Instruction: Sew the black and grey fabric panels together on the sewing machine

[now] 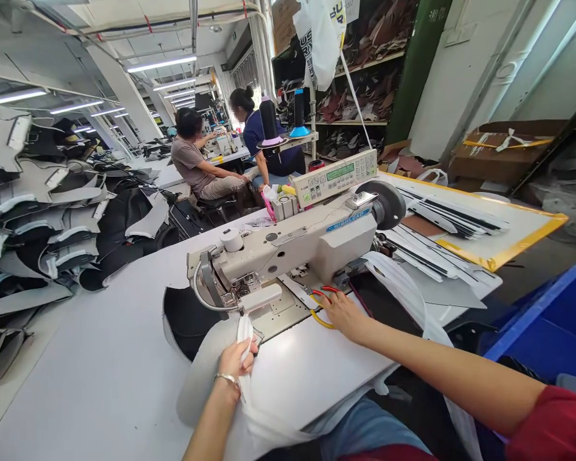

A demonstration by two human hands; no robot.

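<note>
- Left hand point(234, 362) pinches the white strip point(244, 333) by the sewing machine point(288, 250); keep it taut.
- Right hand point(342, 315) closes on the scissors point(320, 306); grip the loops squarely.

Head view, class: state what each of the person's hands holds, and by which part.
Left hand pinches the white strip near its upper end. Right hand rests on the scissors handles; a full grip cannot be told.

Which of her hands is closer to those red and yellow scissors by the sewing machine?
The right hand: its fingers are on the scissors, beside the machine. The left hand is apart from them, nearer the camera, pinching a white strip.
</note>
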